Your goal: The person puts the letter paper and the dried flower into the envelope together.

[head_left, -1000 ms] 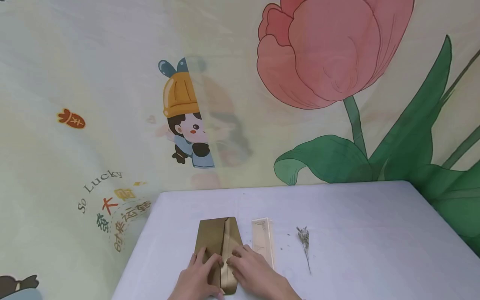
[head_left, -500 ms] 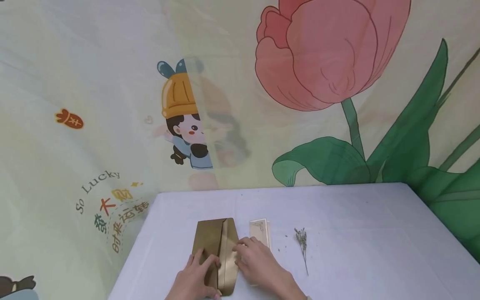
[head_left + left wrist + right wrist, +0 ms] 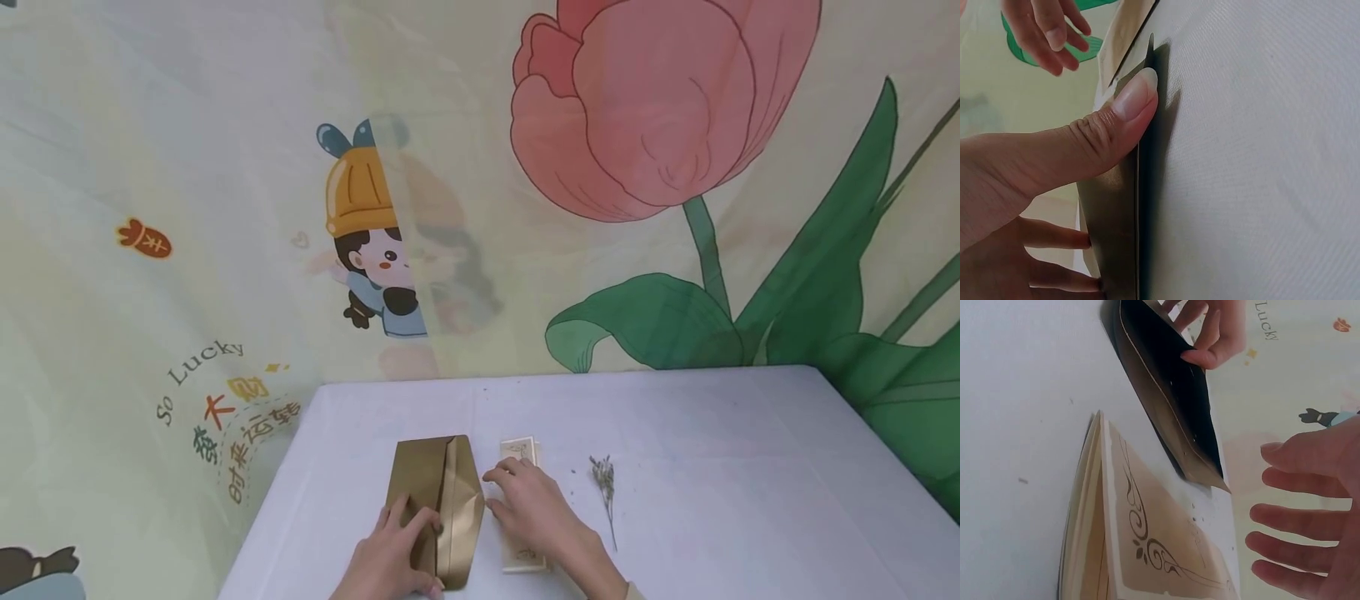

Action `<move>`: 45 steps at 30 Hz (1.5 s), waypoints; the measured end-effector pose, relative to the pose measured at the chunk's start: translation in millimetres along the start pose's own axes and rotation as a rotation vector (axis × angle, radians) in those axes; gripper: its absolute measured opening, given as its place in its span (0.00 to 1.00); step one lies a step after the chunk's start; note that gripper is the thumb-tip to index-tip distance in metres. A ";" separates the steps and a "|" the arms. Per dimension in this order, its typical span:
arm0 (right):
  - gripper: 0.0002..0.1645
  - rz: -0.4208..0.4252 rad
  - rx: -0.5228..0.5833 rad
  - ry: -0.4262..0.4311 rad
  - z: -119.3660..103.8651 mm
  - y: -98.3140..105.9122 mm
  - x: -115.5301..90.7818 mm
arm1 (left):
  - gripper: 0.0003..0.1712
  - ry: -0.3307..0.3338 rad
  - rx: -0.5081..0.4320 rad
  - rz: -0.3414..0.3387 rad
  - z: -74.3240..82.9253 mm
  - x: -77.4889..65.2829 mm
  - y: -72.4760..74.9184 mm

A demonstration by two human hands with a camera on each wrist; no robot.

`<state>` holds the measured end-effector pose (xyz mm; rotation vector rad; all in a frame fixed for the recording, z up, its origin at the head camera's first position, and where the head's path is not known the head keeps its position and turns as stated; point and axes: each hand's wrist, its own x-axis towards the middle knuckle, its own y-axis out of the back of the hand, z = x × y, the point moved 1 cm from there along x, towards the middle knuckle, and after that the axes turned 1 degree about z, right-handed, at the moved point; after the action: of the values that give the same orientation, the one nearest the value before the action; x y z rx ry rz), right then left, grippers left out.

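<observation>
A gold paper envelope (image 3: 422,467) lies on the table with its flap (image 3: 467,533) folded out to the right. My left hand (image 3: 393,546) holds its near left part, thumb at the near edge and a bent finger by the opening. The left wrist view shows that thumb (image 3: 1113,128) along the envelope's edge. Just right of the flap, my right hand (image 3: 536,504) hovers over a cream folded card (image 3: 522,563) and hides its middle. Its fingers are spread and hold nothing in the right wrist view, where the card's scroll pattern (image 3: 1141,540) and the envelope's dark inside (image 3: 1169,369) show.
A small dried flower sprig (image 3: 603,479) lies right of the card, with tiny crumbs around it. The white-covered table (image 3: 720,467) ends at a printed cloth backdrop (image 3: 465,250) with a large tulip.
My right hand has let go of the envelope's flap and moved right, over the card. The flap lies spread wider. My left hand stays in place on the envelope.
</observation>
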<state>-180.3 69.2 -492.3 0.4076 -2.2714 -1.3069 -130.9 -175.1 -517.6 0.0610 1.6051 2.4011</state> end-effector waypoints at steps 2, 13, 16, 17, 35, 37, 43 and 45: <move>0.17 0.011 0.004 -0.003 1.5 1.2 -1.3 | 0.43 -0.008 -0.002 0.000 -0.4 0.0 -0.5; 0.13 0.052 0.016 -0.132 13.6 9.1 -1.2 | 0.43 -0.012 -0.008 -0.005 0.4 1.6 -2.1; 0.15 0.040 0.016 -0.191 14.6 11.1 -0.2 | 0.43 -0.002 -0.005 -0.012 -0.6 0.7 -0.9; 0.16 0.040 0.011 -0.209 14.7 12.0 0.2 | 0.43 -0.002 -0.004 -0.011 -0.7 0.2 -0.4; 0.54 0.066 -0.057 -0.509 13.7 4.3 -1.4 | 0.42 -0.018 -0.016 0.008 -1.3 -4.4 1.7; 0.59 0.054 -0.040 -0.529 13.7 3.1 -2.8 | 0.42 -0.026 -0.014 0.012 -1.4 -3.6 -0.5; 0.65 0.061 -0.029 -0.538 15.3 -6.4 -5.4 | 0.42 -0.030 -0.020 0.013 -0.8 -1.1 -4.6; 0.66 0.068 -0.044 -0.529 15.2 -11.2 -5.9 | 0.42 -0.024 -0.025 0.009 -0.1 -1.6 -3.7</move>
<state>-183.5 77.4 -510.0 -0.0433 -2.6396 -1.5668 -128.7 -174.2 -520.9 0.0924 1.5679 2.4174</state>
